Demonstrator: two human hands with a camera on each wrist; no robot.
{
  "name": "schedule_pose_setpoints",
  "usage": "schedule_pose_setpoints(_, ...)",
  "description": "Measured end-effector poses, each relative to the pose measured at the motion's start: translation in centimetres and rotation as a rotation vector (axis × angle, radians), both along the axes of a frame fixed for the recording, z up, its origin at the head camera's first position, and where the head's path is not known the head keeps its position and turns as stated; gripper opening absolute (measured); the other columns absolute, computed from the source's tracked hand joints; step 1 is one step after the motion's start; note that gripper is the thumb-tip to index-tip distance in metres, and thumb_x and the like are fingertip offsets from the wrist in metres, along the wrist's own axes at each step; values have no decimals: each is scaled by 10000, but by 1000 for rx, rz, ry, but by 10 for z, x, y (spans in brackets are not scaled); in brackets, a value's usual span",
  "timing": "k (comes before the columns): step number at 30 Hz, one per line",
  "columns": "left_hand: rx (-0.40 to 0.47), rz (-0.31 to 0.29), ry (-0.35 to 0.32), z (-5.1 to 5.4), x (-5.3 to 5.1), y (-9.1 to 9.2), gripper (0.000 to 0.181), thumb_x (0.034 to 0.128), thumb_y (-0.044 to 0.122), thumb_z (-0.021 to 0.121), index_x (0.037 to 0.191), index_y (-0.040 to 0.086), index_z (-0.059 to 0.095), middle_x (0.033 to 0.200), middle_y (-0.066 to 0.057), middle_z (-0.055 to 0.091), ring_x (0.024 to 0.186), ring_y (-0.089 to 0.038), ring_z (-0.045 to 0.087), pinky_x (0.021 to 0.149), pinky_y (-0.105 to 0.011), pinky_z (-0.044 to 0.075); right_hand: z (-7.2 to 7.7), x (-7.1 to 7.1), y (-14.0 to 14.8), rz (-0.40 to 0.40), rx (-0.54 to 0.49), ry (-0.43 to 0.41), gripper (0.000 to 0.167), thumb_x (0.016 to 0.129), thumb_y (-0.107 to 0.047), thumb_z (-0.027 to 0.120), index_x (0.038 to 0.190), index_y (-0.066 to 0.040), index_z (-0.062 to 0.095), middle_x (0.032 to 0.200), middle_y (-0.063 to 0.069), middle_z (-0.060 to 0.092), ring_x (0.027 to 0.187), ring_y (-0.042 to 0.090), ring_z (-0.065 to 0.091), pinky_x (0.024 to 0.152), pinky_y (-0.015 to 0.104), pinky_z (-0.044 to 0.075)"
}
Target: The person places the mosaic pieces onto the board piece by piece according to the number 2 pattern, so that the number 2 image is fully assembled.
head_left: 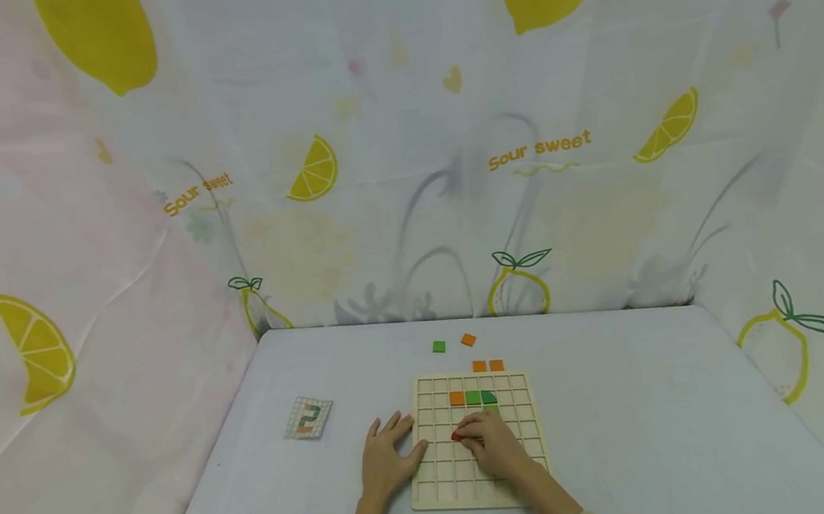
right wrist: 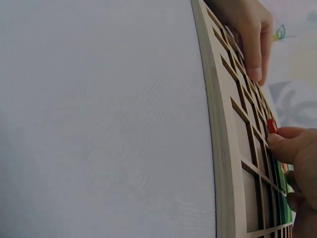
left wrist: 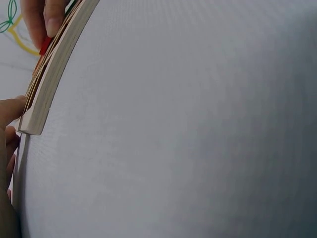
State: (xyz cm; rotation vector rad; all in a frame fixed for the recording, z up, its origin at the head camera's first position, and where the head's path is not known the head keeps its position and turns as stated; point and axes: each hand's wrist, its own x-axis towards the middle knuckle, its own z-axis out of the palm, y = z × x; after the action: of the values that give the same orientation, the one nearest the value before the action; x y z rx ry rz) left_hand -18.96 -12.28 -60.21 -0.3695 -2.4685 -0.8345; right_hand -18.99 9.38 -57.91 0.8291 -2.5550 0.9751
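Note:
A wooden grid board [head_left: 444,488] lies on the white table. My right hand [head_left: 495,445] pinches a small red piece [head_left: 456,436] between thumb and fingertips over the board's middle; in the right wrist view the red piece [right wrist: 271,126] is at the fingertips of that hand [right wrist: 299,153]. Orange [head_left: 457,399], green [head_left: 473,398] and dark green [head_left: 489,397] pieces sit in a row of cells, with another green piece [head_left: 491,408] below, partly hidden by the hand. My left hand [head_left: 388,460] rests at the board's left edge, fingers spread, thumb on the rim.
A patterned card [head_left: 308,418] lies left of the board. Beyond the board's far edge are a green tile [head_left: 439,346], an orange tile [head_left: 468,340] and two more orange tiles [head_left: 480,366] side by side. Lemon-printed fabric [head_left: 409,232] surrounds the table.

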Motion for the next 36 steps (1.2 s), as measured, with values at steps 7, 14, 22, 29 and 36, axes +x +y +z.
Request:
schedule_pose_setpoints(7, -17, 1, 45, -1, -1, -1, 409, 670, 267, 773, 1004, 36, 724, 996, -93, 719, 991, -295, 662, 978, -534, 414, -2, -2, 3, 5, -24, 38, 121, 772, -61, 728, 892, -79, 735, 965, 8, 696, 864, 145, 525, 751, 316, 495)
schedule_pose_setpoints(14, -21, -4, 71, -2, -2, -2, 404, 655, 255, 782, 986, 29, 727, 980, -101, 721, 977, -304, 665, 956, -546, 421, -11, -1, -3, -24, -42, 201, 110, 752, -45, 736, 852, -89, 750, 921, -4, 697, 788, 138, 524, 680, 293, 461)
schedule_pose_setpoints(22, -10, 0, 36, -1, 0, 0, 403, 681, 276, 771, 1005, 42, 725, 1004, -86, 718, 1006, -294, 657, 991, -530, 410, -14, -2, -6, -49, -109, 210, 109, 726, 2, 742, 794, -82, 735, 909, 26, 665, 834, 198, 564, 707, 346, 487)
schedule_pose_setpoints(29, -10, 3, 26, -1, 0, -1, 407, 684, 280, 771, 1008, 38, 724, 1009, -88, 717, 1015, -294, 653, 995, -535, 405, -13, 0, -9, -124, -155, 131, 87, 726, -25, 753, 812, -24, 742, 893, 40, 695, 848, 213, 584, 723, 340, 497)
schedule_pose_setpoints(36, 7, -3, 16, 0, 1, 0, 402, 689, 276, 764, 1011, 37, 723, 1010, -95, 716, 1018, -298, 652, 996, -543, 401, -12, 2, 0, -109, -102, 122, 153, 750, -35, 741, 901, -17, 740, 947, 47, 712, 838, 183, 576, 708, 306, 505)
